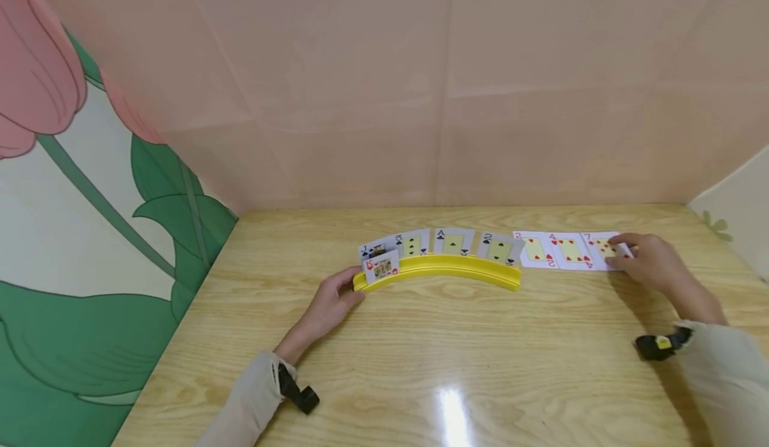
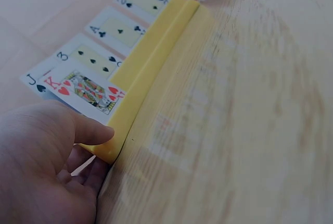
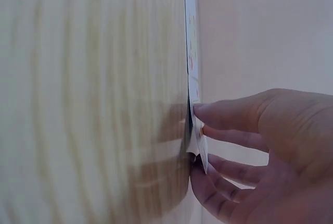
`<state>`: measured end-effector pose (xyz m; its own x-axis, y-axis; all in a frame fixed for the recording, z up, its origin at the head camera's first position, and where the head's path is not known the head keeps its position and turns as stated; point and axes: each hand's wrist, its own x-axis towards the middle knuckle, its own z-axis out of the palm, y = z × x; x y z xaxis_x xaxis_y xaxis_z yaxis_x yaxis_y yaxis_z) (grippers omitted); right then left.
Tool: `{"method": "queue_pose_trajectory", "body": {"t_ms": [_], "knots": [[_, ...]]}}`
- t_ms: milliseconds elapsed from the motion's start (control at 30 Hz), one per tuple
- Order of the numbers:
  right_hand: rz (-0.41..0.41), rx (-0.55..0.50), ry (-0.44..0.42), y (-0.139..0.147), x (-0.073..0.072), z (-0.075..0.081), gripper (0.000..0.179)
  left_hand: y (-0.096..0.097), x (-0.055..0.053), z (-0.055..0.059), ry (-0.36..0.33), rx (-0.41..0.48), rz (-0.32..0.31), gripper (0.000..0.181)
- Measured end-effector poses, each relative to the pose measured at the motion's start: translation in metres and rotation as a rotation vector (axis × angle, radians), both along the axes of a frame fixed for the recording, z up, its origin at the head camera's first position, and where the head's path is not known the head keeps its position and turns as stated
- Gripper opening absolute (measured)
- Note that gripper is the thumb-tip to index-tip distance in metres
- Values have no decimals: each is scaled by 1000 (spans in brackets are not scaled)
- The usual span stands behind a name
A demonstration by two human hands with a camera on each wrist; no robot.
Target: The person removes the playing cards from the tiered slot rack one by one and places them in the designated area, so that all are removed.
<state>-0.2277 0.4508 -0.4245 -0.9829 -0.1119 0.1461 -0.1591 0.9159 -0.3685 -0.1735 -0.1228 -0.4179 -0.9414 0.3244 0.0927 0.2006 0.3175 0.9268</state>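
Note:
My left hand [image 1: 329, 302] grips the left end of a curved yellow card holder [image 1: 444, 265], thumb on its front. A king of hearts [image 2: 83, 92] stands in the holder near that thumb. Behind it is a jack of spades [image 2: 39, 82], partly covered. Further along the holder stand a black number card [image 1: 412, 243], a black ace [image 1: 454, 241] and a black two [image 1: 498, 249]. At the right, my right hand [image 1: 655, 263] pinches the edge of a playing card at the end of a flat row, where a red seven [image 1: 601, 248] shows. That edge is slightly raised in the right wrist view.
A red two [image 1: 533, 249] and a red four [image 1: 567, 251] lie beside the seven on the wooden table [image 1: 384, 360]. The two lies close to the holder's right end. A pink wall covering [image 1: 360, 100] rises behind the table's back edge.

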Motion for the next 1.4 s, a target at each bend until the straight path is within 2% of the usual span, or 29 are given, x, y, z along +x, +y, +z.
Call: {"method": "queue_pose_trajectory", "body": {"t_ms": [667, 800, 1033, 1200, 1400], "knots": [[39, 0, 23, -2, 2, -1, 36, -1, -1, -1, -1, -10, 4, 44], [27, -20, 4, -1, 2, -1, 36, -1, 0, -2, 8, -13, 4, 44], [6, -45, 26, 1, 3, -1, 32, -6, -18, -36, 5, -13, 16, 46], [8, -71, 49, -6, 2, 7, 32, -8, -19, -37, 24, -3, 3, 46], [19, -86, 81, -23, 5, 24, 33, -9, -18, -35, 26, -27, 1, 45]]}}
